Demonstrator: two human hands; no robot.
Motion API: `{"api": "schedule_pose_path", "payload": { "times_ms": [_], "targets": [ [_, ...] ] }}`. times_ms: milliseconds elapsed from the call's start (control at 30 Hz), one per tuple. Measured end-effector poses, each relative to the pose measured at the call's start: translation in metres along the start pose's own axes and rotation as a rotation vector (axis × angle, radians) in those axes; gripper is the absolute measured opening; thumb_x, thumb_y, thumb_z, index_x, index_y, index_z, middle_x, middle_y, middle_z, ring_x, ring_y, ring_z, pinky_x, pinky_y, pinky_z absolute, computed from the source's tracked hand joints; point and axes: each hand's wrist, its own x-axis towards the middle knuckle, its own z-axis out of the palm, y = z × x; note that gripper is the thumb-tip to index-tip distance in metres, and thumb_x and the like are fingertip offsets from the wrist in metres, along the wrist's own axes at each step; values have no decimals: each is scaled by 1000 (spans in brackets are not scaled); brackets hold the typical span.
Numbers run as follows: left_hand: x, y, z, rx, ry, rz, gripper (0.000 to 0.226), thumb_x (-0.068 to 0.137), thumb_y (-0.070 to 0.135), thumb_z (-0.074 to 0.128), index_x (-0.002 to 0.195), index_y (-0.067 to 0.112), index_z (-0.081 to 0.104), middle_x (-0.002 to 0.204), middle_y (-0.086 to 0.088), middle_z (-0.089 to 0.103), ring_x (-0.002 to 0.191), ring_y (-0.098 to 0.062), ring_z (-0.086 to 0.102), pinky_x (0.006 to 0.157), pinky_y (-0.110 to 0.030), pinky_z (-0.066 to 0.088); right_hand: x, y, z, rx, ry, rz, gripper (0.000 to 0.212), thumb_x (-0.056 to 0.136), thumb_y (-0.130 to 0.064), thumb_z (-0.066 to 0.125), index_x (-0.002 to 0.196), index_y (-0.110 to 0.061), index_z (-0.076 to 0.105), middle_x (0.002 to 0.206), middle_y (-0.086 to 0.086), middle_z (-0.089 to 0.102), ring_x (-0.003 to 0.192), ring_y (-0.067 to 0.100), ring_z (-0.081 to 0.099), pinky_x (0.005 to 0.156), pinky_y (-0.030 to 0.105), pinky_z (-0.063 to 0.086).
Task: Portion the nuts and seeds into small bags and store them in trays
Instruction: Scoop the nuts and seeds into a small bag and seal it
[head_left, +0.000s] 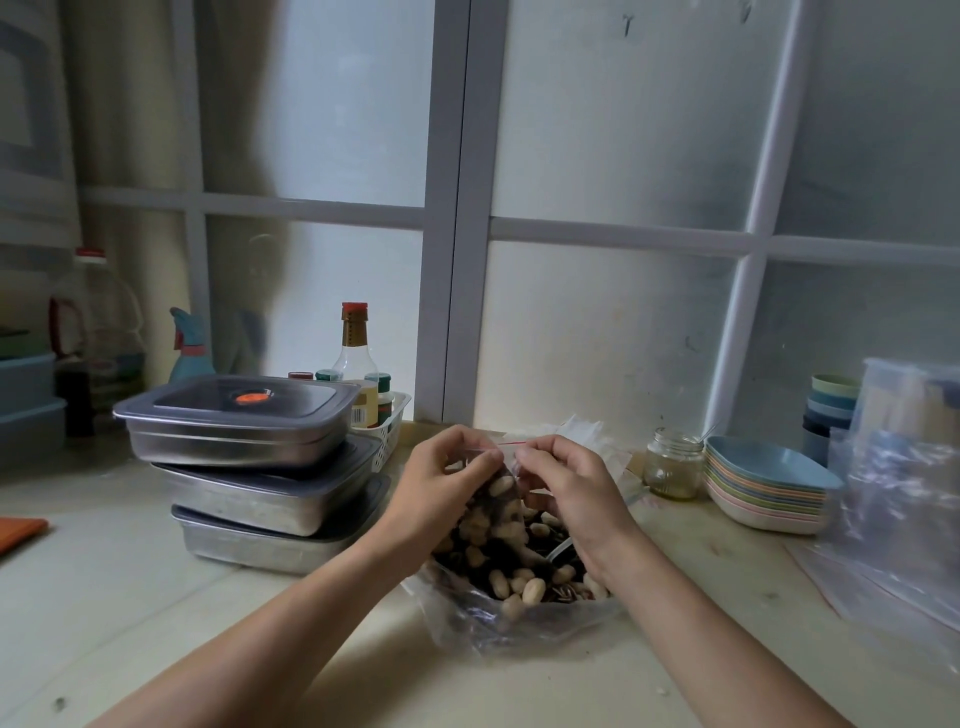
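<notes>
Frosted window (623, 130) filled the upper frame: grey-white frame, thick centre mullion (462, 208), one horizontal bar (311, 205) at mid-height. Diffuse daylight came through the panes; room otherwise dim. Beige curtain (124, 130) hung at upper left. Pale countertop (104, 597) ran across the lower frame, scuffed and speckled.

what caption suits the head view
Left hand and right hand pinch a small zip bag above a peanut-and-seed mix
</notes>
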Motion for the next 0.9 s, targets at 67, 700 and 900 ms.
{"api": "schedule_pose_path", "payload": {
  "times_ms": [67, 700, 900],
  "targets": [
    [-1, 0, 1, -8, -9, -12, 8, 96, 21, 70, 93, 15, 74, 87, 4, 75, 82, -5, 69, 73, -17, 54, -1, 0, 0, -17, 4, -7, 14, 97, -21, 67, 91, -10, 73, 80, 2, 70, 80, 14, 65, 76, 32, 55],
    [-4, 7, 2, -39, -9, -19, 11, 98, 21, 68, 90, 19, 76, 75, 10, 74, 71, 1, 67, 66, -14, 50, -1, -2, 0, -127, 77, -208, 12, 95, -9, 68, 84, -5, 66, 68, 1, 63, 64, 10, 59, 60, 19, 49],
    [-5, 9, 3, -30, -17, -3, 14, 98, 22, 67, 88, 21, 77, 75, 10, 75, 71, 2, 68, 66, -13, 51, 1, 1, -2, -213, 98, -227, 14, 93, -17, 69, 79, -19, 67, 70, -1, 66, 70, 15, 62, 71, 37, 54]
  ]
}}
